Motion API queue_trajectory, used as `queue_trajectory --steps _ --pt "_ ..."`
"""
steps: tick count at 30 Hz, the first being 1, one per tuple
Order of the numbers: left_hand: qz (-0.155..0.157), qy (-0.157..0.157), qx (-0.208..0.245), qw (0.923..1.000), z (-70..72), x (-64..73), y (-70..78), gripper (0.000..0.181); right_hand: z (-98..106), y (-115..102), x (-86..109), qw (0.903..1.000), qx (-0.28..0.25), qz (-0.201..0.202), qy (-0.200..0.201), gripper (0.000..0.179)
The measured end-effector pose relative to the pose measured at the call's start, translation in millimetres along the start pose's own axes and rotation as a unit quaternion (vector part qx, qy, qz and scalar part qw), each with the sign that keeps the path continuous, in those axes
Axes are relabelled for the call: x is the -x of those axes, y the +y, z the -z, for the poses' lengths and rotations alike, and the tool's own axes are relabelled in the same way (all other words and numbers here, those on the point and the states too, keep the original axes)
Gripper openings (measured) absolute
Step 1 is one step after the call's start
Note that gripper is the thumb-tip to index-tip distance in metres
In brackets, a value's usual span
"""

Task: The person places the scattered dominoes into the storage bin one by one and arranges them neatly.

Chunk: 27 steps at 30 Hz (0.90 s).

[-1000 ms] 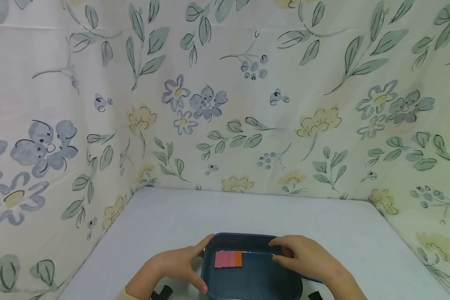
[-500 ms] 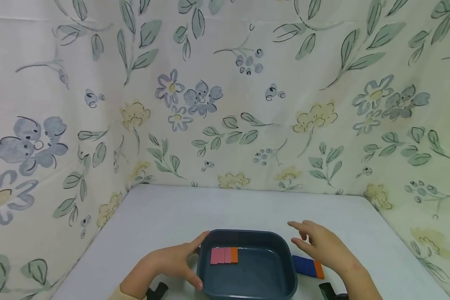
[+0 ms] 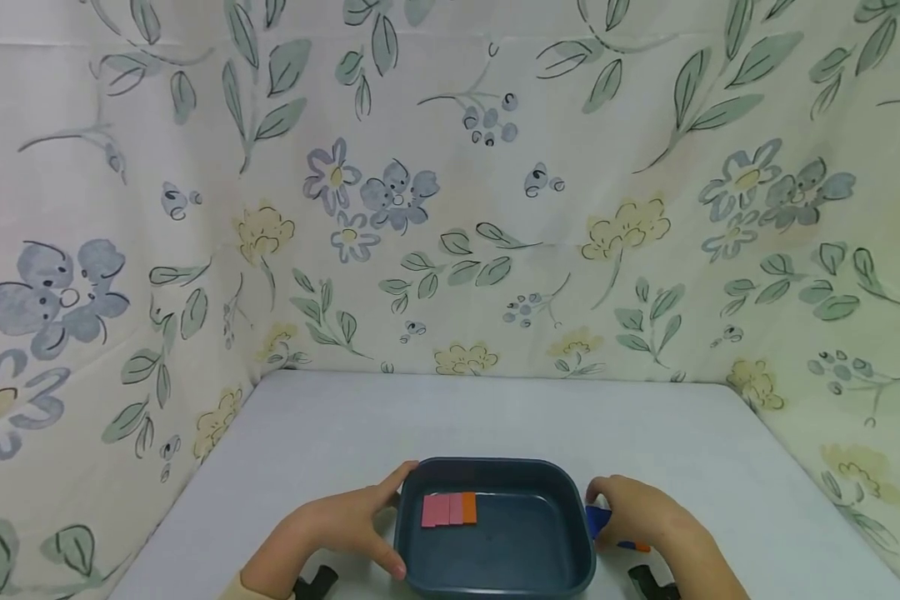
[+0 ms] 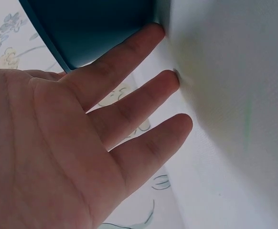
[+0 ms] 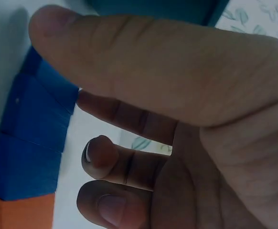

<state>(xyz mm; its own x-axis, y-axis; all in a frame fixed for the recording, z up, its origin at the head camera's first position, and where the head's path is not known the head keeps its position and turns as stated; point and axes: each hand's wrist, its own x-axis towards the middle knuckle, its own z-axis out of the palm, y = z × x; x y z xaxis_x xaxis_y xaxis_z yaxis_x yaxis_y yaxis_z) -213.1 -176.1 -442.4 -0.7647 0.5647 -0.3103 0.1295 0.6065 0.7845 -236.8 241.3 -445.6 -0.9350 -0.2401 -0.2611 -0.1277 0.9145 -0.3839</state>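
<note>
A dark blue-grey rectangular tray (image 3: 495, 575) stands near the table's front, with a short row of pink blocks (image 3: 442, 510) and an orange block (image 3: 469, 508) inside by its left wall. Against the tray's left side rests my left hand (image 3: 345, 529), index fingertip at the far-left corner and thumb lower down, its fingers fairly straight in the left wrist view. Beside the right wall, my right hand (image 3: 641, 517) pinches the end blue block (image 3: 598, 520) between thumb and index finger. That block tilts from a row of blue blocks (image 5: 26, 162) ending in an orange block (image 5: 22, 212).
A white table (image 3: 495, 417) extends behind the tray to a floral cloth backdrop (image 3: 450, 208). Black wrist straps (image 3: 317, 583) show under both forearms. The right hand covers most of the blue row in the head view.
My right hand leaves the tray's interior, moves right over the blue row, then comes down and takes hold of the end blue block. My left hand stays at the tray.
</note>
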Motion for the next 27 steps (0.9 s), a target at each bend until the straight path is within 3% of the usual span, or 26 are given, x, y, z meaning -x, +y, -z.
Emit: queue_trajectory --steps 14,27 --pt "-0.003 0.001 -0.001 1.0000 0.8 -0.9 1.4 0.125 4.6 -1.8 1.2 0.9987 0.016 0.028 0.038 0.036" --pt "-0.031 -0.017 0.013 0.9993 2.1 0.3 -0.7 0.123 48.5 -22.9 40.7 0.9932 0.052 0.029 0.100 0.041"
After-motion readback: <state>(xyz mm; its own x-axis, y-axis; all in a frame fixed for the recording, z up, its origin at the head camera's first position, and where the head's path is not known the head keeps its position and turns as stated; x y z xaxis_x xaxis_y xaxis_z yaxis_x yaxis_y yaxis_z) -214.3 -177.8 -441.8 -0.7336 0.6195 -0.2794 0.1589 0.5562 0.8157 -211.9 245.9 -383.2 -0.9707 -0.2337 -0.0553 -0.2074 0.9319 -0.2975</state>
